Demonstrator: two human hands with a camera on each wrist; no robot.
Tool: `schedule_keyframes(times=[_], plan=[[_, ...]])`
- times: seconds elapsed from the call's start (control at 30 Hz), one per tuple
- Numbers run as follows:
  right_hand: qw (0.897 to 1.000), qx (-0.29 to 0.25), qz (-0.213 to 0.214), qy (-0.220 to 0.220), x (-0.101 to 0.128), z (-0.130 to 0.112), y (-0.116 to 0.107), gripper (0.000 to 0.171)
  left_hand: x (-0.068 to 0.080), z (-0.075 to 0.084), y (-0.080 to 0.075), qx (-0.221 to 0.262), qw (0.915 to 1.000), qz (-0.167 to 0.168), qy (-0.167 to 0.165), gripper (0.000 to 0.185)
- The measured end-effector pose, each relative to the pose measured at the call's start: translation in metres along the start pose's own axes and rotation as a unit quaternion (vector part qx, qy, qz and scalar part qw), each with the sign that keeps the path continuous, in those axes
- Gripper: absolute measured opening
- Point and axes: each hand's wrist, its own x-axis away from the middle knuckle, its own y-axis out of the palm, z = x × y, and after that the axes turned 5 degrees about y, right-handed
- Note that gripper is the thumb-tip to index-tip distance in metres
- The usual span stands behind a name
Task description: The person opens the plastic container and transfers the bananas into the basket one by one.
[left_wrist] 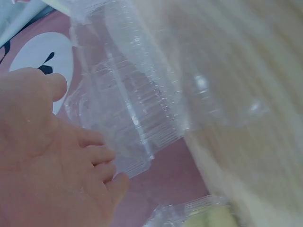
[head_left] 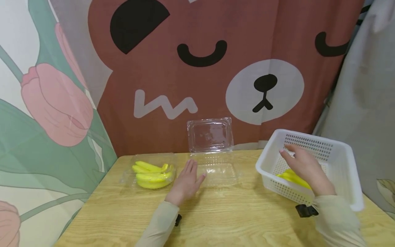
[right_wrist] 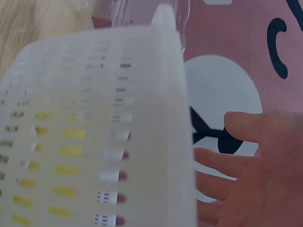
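Observation:
My left hand (head_left: 187, 180) lies flat on the wooden table (head_left: 216, 219) with straight fingers, touching the left edge of an empty clear plastic clamshell box (head_left: 216, 169) whose lid (head_left: 210, 134) stands upright against the curtain. In the left wrist view the left hand (left_wrist: 52, 165) sits beside the clear box (left_wrist: 128, 109). My right hand (head_left: 303, 164) hovers with relaxed fingers over a white perforated basket (head_left: 339, 161) that holds yellow bananas (head_left: 291, 177). It holds nothing. The right wrist view shows the basket wall (right_wrist: 94, 132) and the right hand's fingers (right_wrist: 246, 161).
A second clear box (head_left: 152, 171) with yellow bananas inside sits at the table's left rear. A curtain with a bear face (head_left: 216, 68) hangs right behind the table. Bare wood lies at the front.

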Motion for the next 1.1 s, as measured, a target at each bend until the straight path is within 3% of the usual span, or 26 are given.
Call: schedule_keyframes(times=[0.17, 0.37, 0.6, 0.77, 1.1], plan=[[1.000, -0.005, 0.005, -0.023, 0.002, -0.012, 0.007, 0.075, 0.001, 0.002, -0.012, 0.011, 0.9997, 0.016, 0.013, 0.073], [0.998, -0.022, 0.026, -0.057, 0.003, -0.026, 0.019, 0.071, 0.002, -0.002, -0.028, -0.013, 0.9994, 0.032, -0.005, 0.073], [0.991, -0.033, 0.066, -0.107, 0.003, -0.037, 0.030, 0.066, 0.007, -0.024, -0.040, -0.012, 0.9986, 0.045, -0.026, 0.075], [0.989, -0.036, 0.062, -0.131, 0.002, -0.052, 0.040, 0.063, 0.012, -0.043, -0.051, -0.003, 0.9974, 0.052, -0.049, 0.076], [0.985, -0.066, 0.038, -0.157, 0.001, -0.080, 0.063, 0.058, 0.024, -0.071, -0.068, 0.001, 0.9959, 0.067, -0.060, 0.080]])
